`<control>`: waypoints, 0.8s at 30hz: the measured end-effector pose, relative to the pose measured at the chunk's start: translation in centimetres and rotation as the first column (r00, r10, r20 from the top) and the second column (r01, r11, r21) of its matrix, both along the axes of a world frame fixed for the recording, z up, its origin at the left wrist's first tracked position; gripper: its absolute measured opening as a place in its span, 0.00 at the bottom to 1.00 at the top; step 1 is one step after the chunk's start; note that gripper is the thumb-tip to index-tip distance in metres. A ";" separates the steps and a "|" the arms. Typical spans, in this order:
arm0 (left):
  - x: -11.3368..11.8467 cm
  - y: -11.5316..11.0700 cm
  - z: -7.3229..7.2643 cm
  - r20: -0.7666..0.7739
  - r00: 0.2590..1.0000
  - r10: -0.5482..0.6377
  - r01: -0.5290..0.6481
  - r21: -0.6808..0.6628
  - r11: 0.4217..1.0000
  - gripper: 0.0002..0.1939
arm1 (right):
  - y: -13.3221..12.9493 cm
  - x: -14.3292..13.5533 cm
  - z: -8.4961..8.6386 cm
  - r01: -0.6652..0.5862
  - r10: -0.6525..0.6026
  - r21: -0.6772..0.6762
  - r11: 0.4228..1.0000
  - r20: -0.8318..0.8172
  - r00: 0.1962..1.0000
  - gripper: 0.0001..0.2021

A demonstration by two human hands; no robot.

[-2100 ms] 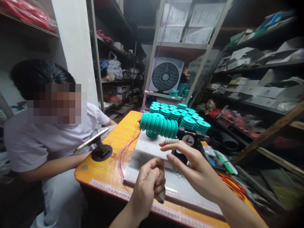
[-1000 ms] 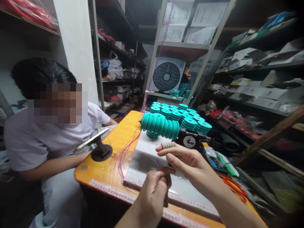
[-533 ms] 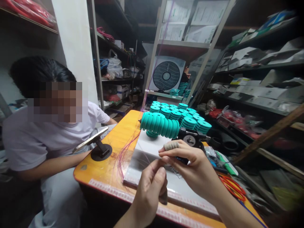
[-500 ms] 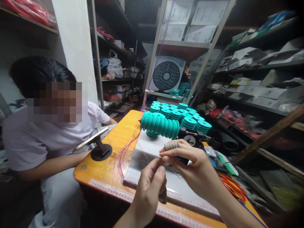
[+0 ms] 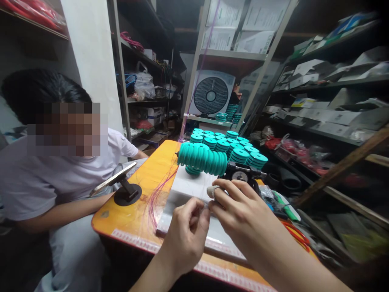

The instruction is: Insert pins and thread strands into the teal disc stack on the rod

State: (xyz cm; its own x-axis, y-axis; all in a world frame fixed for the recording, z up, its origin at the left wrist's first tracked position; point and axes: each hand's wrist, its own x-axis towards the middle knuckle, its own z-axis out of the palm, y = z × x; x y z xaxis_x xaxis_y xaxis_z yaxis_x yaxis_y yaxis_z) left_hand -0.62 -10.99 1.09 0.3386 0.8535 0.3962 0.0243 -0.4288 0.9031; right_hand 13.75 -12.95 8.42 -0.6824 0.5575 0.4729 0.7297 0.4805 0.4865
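Observation:
My left hand (image 5: 189,233) is above the front of the table, thumb and index fingertip pinched together. Just right of it, my right hand (image 5: 235,207) is bent with its fingertips drawn in and a grey wrapping (image 5: 212,192) on one finger. The fingertips of the two hands nearly meet; whatever they pinch is too small or hidden to make out. Beyond them, a row of ribbed teal discs (image 5: 202,159) sits on a dark spindle joined to a black winding device (image 5: 240,175). A white board (image 5: 182,188) lies beneath.
Several stacks of teal discs (image 5: 238,155) stand behind the spindle. Purple wires (image 5: 152,207) trail over the orange table (image 5: 148,170) at left. A phone (image 5: 114,178) on a stand is near a seated person (image 5: 57,170). Orange-red loops (image 5: 299,235) lie right; a box fan (image 5: 211,95) stands behind.
My right hand has turned, showing more of its back, and its wrapped finger has curled inward. The left hand has shifted slightly left and up. The whole view has moved a little.

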 end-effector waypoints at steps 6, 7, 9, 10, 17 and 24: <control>-0.1 0.3 -0.5 0.213 0.975 -0.062 0.115 -0.247 0.962 0.16 | -0.3 1.0 0.7 -0.107 0.017 -0.313 0.944 -0.278 0.960 0.05; -0.2 0.4 -0.5 0.285 0.954 -0.093 0.177 -0.285 0.942 0.15 | -0.4 1.1 0.8 -0.146 0.010 -0.358 0.922 -0.356 0.934 0.07; -0.2 0.4 -0.4 0.406 0.903 -0.140 0.282 -0.316 0.906 0.15 | -0.5 1.3 0.7 -0.226 0.006 -0.399 0.889 -0.484 0.875 0.10; -0.2 0.5 -0.4 0.449 0.880 -0.153 0.318 -0.319 0.893 0.15 | -0.5 1.3 0.5 -0.260 0.009 -0.397 0.880 -0.533 0.846 0.11; 0.4 0.7 -0.2 0.568 0.798 -0.202 0.435 -0.309 0.846 0.15 | -0.2 1.3 -0.6 -0.279 0.035 -0.296 0.913 -0.626 0.779 0.09; 2.3 2.7 -1.0 0.600 0.800 -0.021 0.264 -0.321 0.910 0.15 | 2.7 1.8 -0.2 -0.214 0.055 -0.216 0.953 -0.568 0.821 0.12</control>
